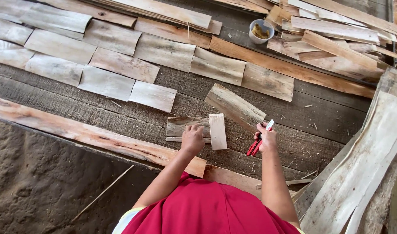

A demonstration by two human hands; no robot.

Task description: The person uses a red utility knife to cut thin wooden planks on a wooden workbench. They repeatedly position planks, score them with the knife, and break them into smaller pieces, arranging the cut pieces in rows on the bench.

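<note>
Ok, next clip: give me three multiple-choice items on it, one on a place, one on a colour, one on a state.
1. Where is the white cup?
A. by the person's knees
B. at the far edge, between the laid sheets and the stacked strips
C. on the small pale piece

2. What colour are the handles of the tool in the right hand?
A. red
B. blue
C. green

3. What is the left hand doing?
A. hanging free in the air
B. gripping the tool
C. resting on a veneer sheet beside the small pale piece

Answers: 1 B, the cup stands near the top of the view among the wood; 2 A, red handles stick out below the fist; 3 C, its fingers lie flat on the sheet.
</note>
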